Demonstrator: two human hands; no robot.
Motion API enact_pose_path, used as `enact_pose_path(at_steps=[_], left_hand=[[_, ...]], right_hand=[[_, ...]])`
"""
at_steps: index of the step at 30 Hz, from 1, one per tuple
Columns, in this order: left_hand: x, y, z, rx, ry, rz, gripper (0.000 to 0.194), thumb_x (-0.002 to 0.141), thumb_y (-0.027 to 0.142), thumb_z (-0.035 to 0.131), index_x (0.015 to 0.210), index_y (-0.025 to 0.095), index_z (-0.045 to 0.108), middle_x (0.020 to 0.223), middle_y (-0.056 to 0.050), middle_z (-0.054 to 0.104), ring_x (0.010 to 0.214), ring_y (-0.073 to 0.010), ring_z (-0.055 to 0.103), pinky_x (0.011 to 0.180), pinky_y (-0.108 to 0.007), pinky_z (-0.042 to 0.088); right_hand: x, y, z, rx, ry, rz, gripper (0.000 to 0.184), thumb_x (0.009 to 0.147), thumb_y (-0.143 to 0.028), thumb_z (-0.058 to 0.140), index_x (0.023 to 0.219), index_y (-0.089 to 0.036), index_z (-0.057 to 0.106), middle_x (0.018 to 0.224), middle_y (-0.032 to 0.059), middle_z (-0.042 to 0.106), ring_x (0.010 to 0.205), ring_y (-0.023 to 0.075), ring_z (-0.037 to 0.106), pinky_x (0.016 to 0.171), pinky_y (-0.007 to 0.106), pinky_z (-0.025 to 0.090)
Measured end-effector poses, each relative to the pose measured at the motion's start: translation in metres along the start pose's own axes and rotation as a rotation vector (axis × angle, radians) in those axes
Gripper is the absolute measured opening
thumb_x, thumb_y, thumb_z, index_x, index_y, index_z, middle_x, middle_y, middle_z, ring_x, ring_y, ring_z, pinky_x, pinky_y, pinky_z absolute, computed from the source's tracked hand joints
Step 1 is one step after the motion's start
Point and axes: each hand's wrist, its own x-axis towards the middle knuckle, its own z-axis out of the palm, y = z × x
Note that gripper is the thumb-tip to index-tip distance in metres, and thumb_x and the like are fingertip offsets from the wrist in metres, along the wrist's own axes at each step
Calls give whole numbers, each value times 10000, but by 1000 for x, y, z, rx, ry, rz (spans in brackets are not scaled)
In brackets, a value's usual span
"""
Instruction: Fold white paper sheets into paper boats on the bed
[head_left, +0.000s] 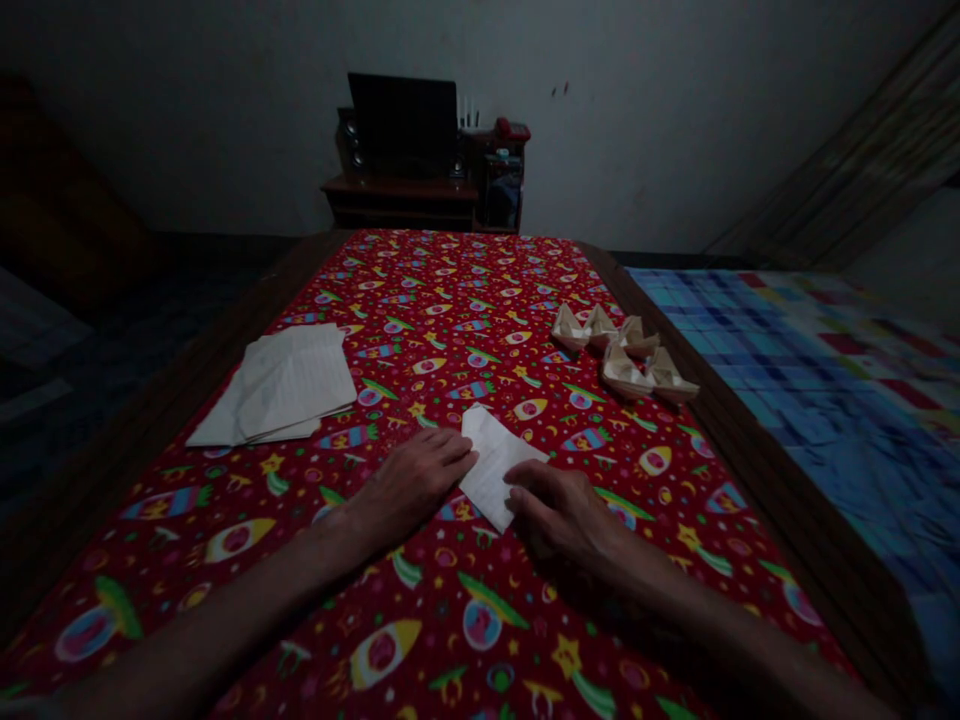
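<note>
A folded sheet of lined paper (491, 465) lies tilted on the red printed cloth, between my two hands. My left hand (427, 468) rests on the cloth with its fingers together, their tips holding the paper's left edge. At the opposite edge, my right hand (562, 500) pinches the paper between thumb and bent fingers. Further off to the right stand several folded paper boats (630, 370), grouped close together. A stack of loose lined sheets (289, 385) lies to the left, fanned slightly out of line.
The red cloth (465, 620) with rockets and stars covers a table with dark wooden edges (795, 510). Beyond its far end stand a dark monitor (403, 125) on a desk (397, 200) and a red telephone (512, 130). A checked bedspread (787, 370) lies to the right.
</note>
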Motion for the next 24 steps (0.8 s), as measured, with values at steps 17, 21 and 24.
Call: enact_pose_path(at_steps=[17, 21, 24], left_hand=[[-30, 15, 15, -167, -89, -112, 622, 788, -28, 354, 1387, 138, 328, 1459, -100, 352, 1372, -222, 240, 1098, -494, 275], [-30, 17, 13, -188, -71, -125, 596, 791, -28, 348, 1366, 126, 359, 1437, -116, 386, 1355, -231, 283, 1079, -507, 304], [-30, 20, 13, -202, -31, -130, 557, 804, -15, 354, 1341, 126, 392, 1405, -127, 427, 1332, -236, 324, 1062, -504, 333]], right_hand=[[-1, -17, 4, -694, -59, -573, 314, 914, -163, 423, 1211, -101, 504, 1200, 149, 569, 1096, 253, 489, 902, 415, 413], [8, -11, 0, -495, -40, -534, 220, 931, -197, 429, 1071, -164, 596, 1058, 101, 638, 990, 205, 549, 837, 351, 444], [20, -9, -5, -235, -26, -395, 203, 930, -237, 449, 907, -174, 641, 898, 64, 663, 818, 149, 588, 728, 257, 457]])
